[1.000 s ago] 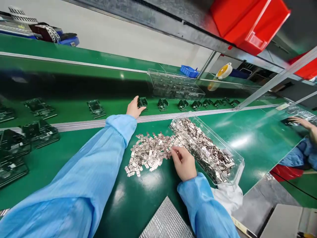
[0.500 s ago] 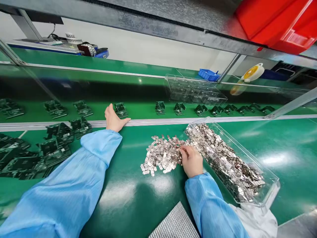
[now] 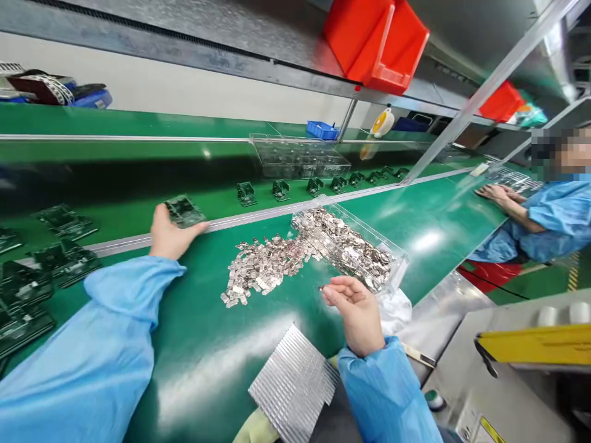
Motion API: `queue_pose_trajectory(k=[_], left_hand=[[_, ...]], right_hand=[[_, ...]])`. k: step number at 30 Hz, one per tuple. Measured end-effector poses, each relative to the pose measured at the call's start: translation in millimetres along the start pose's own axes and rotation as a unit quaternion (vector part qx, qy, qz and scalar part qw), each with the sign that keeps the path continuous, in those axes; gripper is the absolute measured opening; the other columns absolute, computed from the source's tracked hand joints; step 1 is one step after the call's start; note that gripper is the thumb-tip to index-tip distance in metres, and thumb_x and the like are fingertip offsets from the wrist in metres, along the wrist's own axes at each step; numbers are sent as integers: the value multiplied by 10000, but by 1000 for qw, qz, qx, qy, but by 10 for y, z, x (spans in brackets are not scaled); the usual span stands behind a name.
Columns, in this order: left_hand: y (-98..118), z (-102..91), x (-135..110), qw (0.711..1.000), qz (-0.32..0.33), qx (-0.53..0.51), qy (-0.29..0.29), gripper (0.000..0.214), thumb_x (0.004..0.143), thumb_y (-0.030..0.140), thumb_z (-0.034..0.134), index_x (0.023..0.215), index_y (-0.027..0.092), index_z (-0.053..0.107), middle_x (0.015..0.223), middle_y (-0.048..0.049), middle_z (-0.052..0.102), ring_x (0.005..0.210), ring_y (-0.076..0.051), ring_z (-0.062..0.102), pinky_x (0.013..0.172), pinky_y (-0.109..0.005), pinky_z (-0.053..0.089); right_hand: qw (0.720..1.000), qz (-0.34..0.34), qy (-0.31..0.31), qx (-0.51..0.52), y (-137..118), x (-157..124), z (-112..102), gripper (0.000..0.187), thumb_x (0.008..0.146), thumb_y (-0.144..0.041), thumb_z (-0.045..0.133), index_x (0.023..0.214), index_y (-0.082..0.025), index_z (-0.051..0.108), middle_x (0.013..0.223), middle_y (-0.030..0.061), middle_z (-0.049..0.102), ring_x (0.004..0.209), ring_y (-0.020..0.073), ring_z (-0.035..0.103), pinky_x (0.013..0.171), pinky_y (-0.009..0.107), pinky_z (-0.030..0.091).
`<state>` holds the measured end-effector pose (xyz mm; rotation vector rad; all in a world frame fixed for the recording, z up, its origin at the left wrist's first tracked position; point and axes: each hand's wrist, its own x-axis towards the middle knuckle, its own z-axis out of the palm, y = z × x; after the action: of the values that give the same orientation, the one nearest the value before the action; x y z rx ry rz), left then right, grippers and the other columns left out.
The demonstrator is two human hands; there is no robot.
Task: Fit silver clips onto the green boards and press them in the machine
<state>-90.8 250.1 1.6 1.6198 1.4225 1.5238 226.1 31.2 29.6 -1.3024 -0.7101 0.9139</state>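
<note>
My left hand (image 3: 173, 237) grips a green circuit board (image 3: 185, 210) between thumb and fingers, over the metal rail at the conveyor's near edge. My right hand (image 3: 357, 314) is raised over the green bench, with thumb and forefinger pinching a small metal piece (image 3: 321, 288); its exact shape is too small to tell. Left of that hand lies a loose pile of small silvery metal pieces (image 3: 258, 271). Behind it, a clear plastic tray (image 3: 398, 266) holds many more of them. A ribbed silvery sheet (image 3: 295, 381) lies near the front edge.
More circuit boards (image 3: 246, 193) stand in a row on the green belt, and others (image 3: 28, 289) cluster at the left. A clear blister tray (image 3: 300, 157) is behind the row. Red bins (image 3: 378, 46) hang on the shelf overhead. A co-worker in blue (image 3: 561, 209) sits at the right.
My left hand has closed on the circuit board and lifted it off the belt. My right hand has left the pile with a small metal piece. The view has turned right.
</note>
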Motion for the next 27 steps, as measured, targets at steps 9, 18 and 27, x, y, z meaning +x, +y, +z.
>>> queue_pose_trajectory(k=[9, 18, 27], left_hand=[[1340, 453, -2026, 896, -200, -318, -236, 564, 585, 202, 840, 1047, 194, 516, 1044, -23, 628, 945, -162, 625, 874, -296, 517], [1491, 533, -2685, 886, -237, -347, -194, 489, 553, 143, 815, 942, 196, 523, 958, -9, 625, 937, -159, 598, 872, -282, 485], [1366, 549, -2768, 901, -206, -329, -192, 436, 573, 112, 756, 911, 203, 496, 909, 16, 592, 856, -125, 580, 807, -240, 479]], right_hand=[[982, -139, -10, -124, 23, -987, -174, 180, 869, -301, 635, 1005, -208, 706, 851, 45, 671, 677, 143, 612, 585, 252, 529], [839, -403, -17, -366, 243, -1499, 17, 202, 929, -79, 477, 1052, -129, 629, 860, 91, 649, 802, 193, 626, 712, 297, 509], [748, -419, -25, -514, 262, -1578, -49, 304, 976, -135, 363, 1108, -104, 635, 882, 121, 666, 772, 223, 611, 667, 330, 489]])
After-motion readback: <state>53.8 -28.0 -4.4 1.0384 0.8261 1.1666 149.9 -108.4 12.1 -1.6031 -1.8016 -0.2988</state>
